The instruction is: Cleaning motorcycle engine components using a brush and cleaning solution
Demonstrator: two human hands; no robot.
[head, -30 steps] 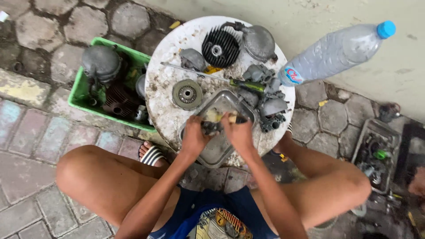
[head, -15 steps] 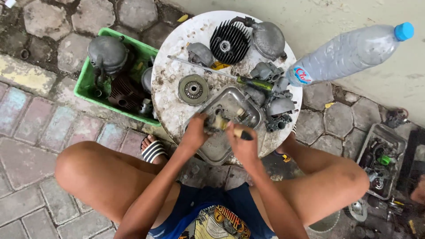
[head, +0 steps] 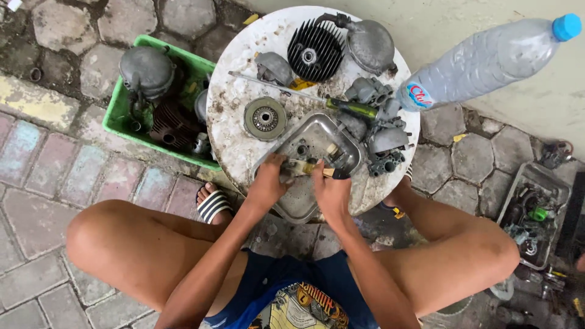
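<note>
I sit at a small round white table (head: 231, 122). A dented metal tray (head: 317, 137) lies at its near edge. Over the tray, my left hand (head: 269, 181) grips a small dark metal engine part (head: 291, 168). Beside it, my right hand (head: 329, 190) holds a brush (head: 324, 172) with a pale wooden handle and dark end, laid against that part. Both hands touch over the tray's middle. A few small pieces (head: 301, 148) sit in the tray's far half.
The table holds a finned black cylinder head (head: 312, 56), a grey cover (head: 370, 46), a round clutch disc (head: 264, 119), a green-handled screwdriver (head: 347, 108), carburettor parts (head: 382, 143) and a clear plastic bottle (head: 487, 61). A green crate (head: 122, 116) of engine parts stands left; another parts tray (head: 533, 213) lies right.
My right hand drew back toward me half a second ago, then returned, laying the brush across the part. The left hand kept its grip. The view drifted slightly.
</note>
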